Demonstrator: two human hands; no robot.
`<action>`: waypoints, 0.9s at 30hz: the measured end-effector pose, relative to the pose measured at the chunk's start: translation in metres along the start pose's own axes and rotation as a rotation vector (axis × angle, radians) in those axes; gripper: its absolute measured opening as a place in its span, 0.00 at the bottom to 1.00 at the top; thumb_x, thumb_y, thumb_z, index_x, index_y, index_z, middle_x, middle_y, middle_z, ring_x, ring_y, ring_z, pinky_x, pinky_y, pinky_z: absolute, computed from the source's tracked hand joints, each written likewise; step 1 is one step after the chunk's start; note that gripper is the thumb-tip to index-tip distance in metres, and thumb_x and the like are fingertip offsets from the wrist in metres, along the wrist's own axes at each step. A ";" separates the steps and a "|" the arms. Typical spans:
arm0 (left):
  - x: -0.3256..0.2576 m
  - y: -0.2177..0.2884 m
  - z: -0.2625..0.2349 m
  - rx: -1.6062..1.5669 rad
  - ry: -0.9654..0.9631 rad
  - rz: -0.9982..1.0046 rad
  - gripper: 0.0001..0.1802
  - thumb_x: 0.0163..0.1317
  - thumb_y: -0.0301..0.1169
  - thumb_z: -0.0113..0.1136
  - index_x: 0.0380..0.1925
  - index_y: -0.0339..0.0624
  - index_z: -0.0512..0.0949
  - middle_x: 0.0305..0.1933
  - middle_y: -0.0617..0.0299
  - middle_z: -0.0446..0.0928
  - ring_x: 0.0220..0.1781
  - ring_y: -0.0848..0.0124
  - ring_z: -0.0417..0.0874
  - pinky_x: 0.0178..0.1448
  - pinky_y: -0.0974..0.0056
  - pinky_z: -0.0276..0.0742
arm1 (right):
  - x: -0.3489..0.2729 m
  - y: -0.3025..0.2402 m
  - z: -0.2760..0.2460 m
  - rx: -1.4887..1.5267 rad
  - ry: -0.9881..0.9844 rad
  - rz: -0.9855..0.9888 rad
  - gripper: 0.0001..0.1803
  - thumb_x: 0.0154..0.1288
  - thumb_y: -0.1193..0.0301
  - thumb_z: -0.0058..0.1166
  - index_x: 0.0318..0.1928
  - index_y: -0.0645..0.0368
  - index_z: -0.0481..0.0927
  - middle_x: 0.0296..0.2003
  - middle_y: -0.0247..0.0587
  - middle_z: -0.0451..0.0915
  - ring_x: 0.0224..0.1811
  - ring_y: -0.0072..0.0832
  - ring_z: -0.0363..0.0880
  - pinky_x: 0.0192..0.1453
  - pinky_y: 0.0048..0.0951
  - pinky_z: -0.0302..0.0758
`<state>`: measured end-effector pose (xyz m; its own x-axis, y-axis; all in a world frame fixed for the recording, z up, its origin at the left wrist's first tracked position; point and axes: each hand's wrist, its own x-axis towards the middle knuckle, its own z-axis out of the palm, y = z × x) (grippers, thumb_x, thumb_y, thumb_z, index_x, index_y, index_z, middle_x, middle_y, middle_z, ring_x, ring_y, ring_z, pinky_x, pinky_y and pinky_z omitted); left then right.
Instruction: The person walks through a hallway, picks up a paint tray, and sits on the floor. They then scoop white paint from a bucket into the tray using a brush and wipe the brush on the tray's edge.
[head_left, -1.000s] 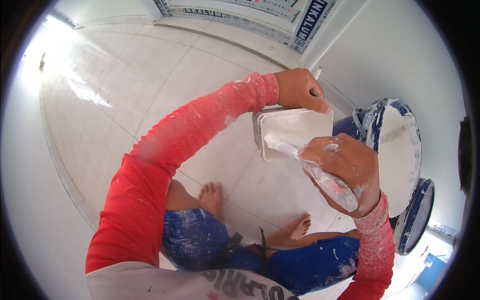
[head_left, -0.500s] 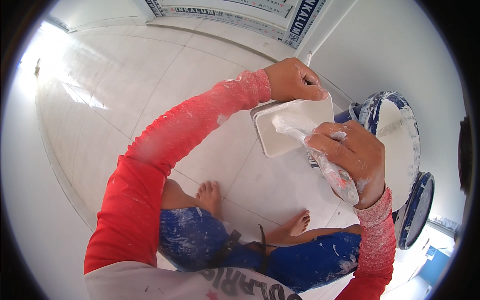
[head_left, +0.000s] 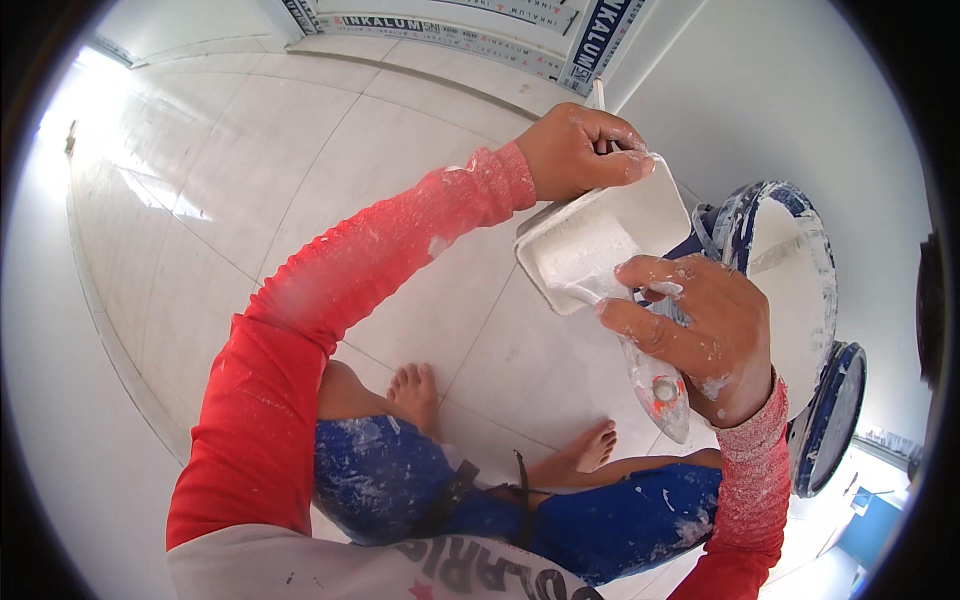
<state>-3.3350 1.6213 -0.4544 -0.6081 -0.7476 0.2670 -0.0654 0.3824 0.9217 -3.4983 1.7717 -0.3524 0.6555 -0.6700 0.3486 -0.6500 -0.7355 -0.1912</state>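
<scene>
My left hand grips the upper edge of a shallow white rectangular tray, thumb on top, and holds it tilted above the floor. In my right hand is a paintbrush. Its handle is smeared with white paint and runs under my palm, its end pointing down toward me. The wide white-coated bristles lie flat against the tray's inner face. Fingers and thumb sit loosely around the brush's neck, which they partly hide. White smears mark both hands.
Right of my hands stands a blue-rimmed bucket of white paint or paste. Beside it is a dark blue round lid or bucket. A white stick shows behind my left hand. Walls rise at both sides; pale tiles cover the floor.
The brush has turned so its broad bristle face shows on the tray and its handle points more downward. My right fingers have loosened and spread. The tray has shifted slightly right and tilted.
</scene>
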 end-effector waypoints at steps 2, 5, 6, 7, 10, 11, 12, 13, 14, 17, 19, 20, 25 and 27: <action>-0.001 -0.001 0.000 0.008 0.014 0.021 0.18 0.58 0.40 0.66 0.41 0.37 0.83 0.30 0.64 0.81 0.30 0.80 0.75 0.35 0.71 0.72 | -0.001 -0.002 -0.002 -0.021 -0.086 -0.045 0.22 0.36 0.74 0.69 0.39 0.46 0.83 0.40 0.37 0.82 0.34 0.32 0.81 0.31 0.29 0.73; -0.005 -0.003 0.003 -0.026 0.014 0.000 0.18 0.57 0.40 0.66 0.41 0.37 0.83 0.30 0.65 0.81 0.29 0.81 0.74 0.34 0.72 0.71 | -0.004 0.000 -0.015 0.042 -0.199 0.031 0.23 0.37 0.74 0.70 0.39 0.46 0.83 0.40 0.39 0.83 0.35 0.33 0.82 0.32 0.30 0.74; -0.006 -0.004 0.003 -0.019 0.009 -0.008 0.18 0.57 0.40 0.66 0.41 0.37 0.83 0.31 0.65 0.81 0.30 0.81 0.74 0.34 0.72 0.71 | -0.005 0.002 -0.016 0.031 -0.183 0.042 0.22 0.37 0.74 0.68 0.39 0.46 0.83 0.40 0.38 0.82 0.35 0.33 0.81 0.32 0.30 0.73; -0.006 -0.005 0.003 -0.012 0.002 -0.015 0.18 0.57 0.40 0.66 0.41 0.37 0.83 0.31 0.65 0.81 0.30 0.81 0.74 0.34 0.72 0.71 | -0.006 0.004 -0.017 0.020 -0.167 0.054 0.21 0.38 0.74 0.67 0.39 0.46 0.83 0.40 0.37 0.82 0.35 0.33 0.80 0.32 0.31 0.72; -0.005 -0.007 0.003 0.042 0.002 -0.008 0.18 0.58 0.39 0.66 0.42 0.38 0.83 0.30 0.65 0.81 0.30 0.81 0.74 0.35 0.72 0.72 | -0.009 0.013 -0.014 -0.033 -0.075 0.064 0.22 0.37 0.75 0.66 0.40 0.47 0.83 0.41 0.37 0.81 0.36 0.34 0.80 0.33 0.32 0.72; -0.005 -0.007 0.003 0.041 0.013 0.003 0.18 0.58 0.39 0.65 0.42 0.38 0.83 0.30 0.65 0.81 0.30 0.80 0.74 0.35 0.72 0.72 | -0.010 0.014 -0.011 -0.049 -0.037 0.081 0.23 0.37 0.75 0.66 0.41 0.48 0.83 0.41 0.38 0.81 0.36 0.35 0.80 0.33 0.32 0.73; -0.004 -0.008 0.003 0.039 0.025 0.013 0.17 0.58 0.39 0.65 0.42 0.38 0.83 0.30 0.65 0.81 0.30 0.80 0.74 0.35 0.72 0.73 | -0.011 0.015 -0.008 -0.022 -0.038 0.074 0.24 0.36 0.76 0.66 0.41 0.48 0.83 0.42 0.39 0.81 0.37 0.35 0.80 0.34 0.32 0.73; -0.004 -0.008 0.003 0.049 0.034 0.000 0.17 0.58 0.39 0.65 0.42 0.38 0.83 0.30 0.65 0.81 0.30 0.80 0.74 0.36 0.71 0.73 | -0.012 0.014 -0.004 0.012 -0.037 0.081 0.25 0.36 0.76 0.66 0.41 0.49 0.83 0.42 0.40 0.81 0.37 0.36 0.80 0.35 0.32 0.74; -0.004 -0.008 0.002 0.036 0.042 0.013 0.17 0.59 0.39 0.64 0.42 0.38 0.83 0.30 0.65 0.81 0.31 0.80 0.75 0.36 0.71 0.73 | -0.013 0.013 -0.001 0.050 -0.028 0.084 0.25 0.35 0.76 0.66 0.42 0.49 0.83 0.43 0.41 0.81 0.38 0.37 0.80 0.36 0.32 0.75; -0.004 -0.008 0.001 0.041 0.065 0.005 0.17 0.59 0.38 0.63 0.43 0.38 0.82 0.31 0.64 0.81 0.31 0.79 0.75 0.37 0.71 0.74 | -0.013 0.010 0.006 0.085 -0.088 0.012 0.24 0.36 0.77 0.66 0.42 0.50 0.83 0.43 0.43 0.80 0.39 0.39 0.80 0.37 0.31 0.76; -0.005 -0.007 -0.001 0.062 0.107 0.046 0.17 0.59 0.38 0.63 0.44 0.38 0.82 0.31 0.64 0.81 0.32 0.79 0.76 0.38 0.71 0.75 | -0.013 0.011 0.006 0.111 -0.092 0.003 0.22 0.37 0.76 0.66 0.40 0.51 0.83 0.43 0.44 0.80 0.40 0.40 0.80 0.39 0.32 0.77; -0.005 -0.007 -0.001 0.051 0.113 0.036 0.17 0.59 0.38 0.63 0.44 0.38 0.82 0.31 0.64 0.81 0.32 0.79 0.76 0.38 0.71 0.75 | -0.013 0.011 0.004 0.107 -0.109 0.010 0.22 0.37 0.76 0.65 0.40 0.52 0.83 0.43 0.44 0.80 0.40 0.40 0.80 0.39 0.32 0.77; -0.003 -0.009 -0.006 0.025 0.144 0.061 0.16 0.59 0.35 0.61 0.45 0.39 0.82 0.37 0.63 0.83 0.33 0.79 0.78 0.40 0.71 0.76 | -0.012 0.012 -0.002 0.035 -0.135 0.003 0.19 0.40 0.76 0.65 0.38 0.52 0.83 0.43 0.44 0.80 0.42 0.40 0.80 0.42 0.35 0.77; -0.003 -0.010 -0.007 0.024 0.145 0.098 0.16 0.59 0.34 0.60 0.45 0.40 0.82 0.40 0.62 0.83 0.34 0.78 0.78 0.41 0.70 0.76 | -0.014 0.009 -0.005 0.045 -0.163 0.040 0.20 0.39 0.77 0.67 0.38 0.50 0.83 0.43 0.45 0.81 0.44 0.41 0.80 0.45 0.37 0.78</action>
<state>-3.3274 1.6157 -0.4622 -0.4920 -0.7761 0.3944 -0.0313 0.4685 0.8829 -3.5148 1.7748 -0.3548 0.6857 -0.7035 0.1869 -0.6613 -0.7094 -0.2439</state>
